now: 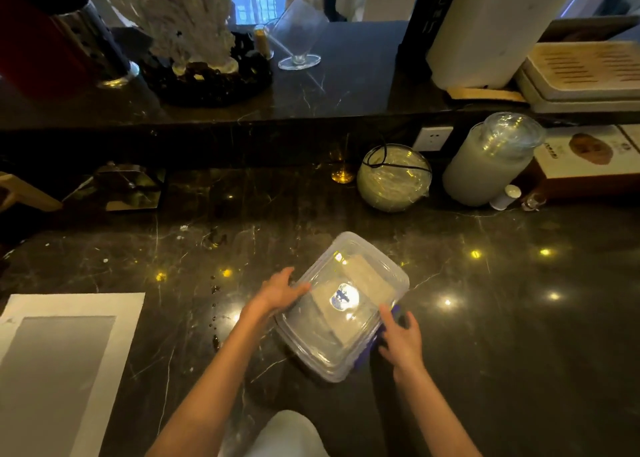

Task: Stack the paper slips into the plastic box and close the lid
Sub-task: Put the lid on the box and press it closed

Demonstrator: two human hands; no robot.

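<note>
The plastic box [341, 306] sits on the dark marble counter [502, 335], turned at an angle, just in front of the person. Its clear lid [346, 283] lies over the top, and a pale stack of paper slips [349, 300] shows through it. The left hand [280, 292] rests with loosely spread fingers on the box's left edge. The right hand [401, 339] has its fingers at the near right edge beside a blue clip [394, 313], gripping nothing that I can make out. Whether the lid is fully seated is unclear. The step appears to be sealing: steady the box with 1 hand, press evenly around the rim, then snap each clip down.
</note>
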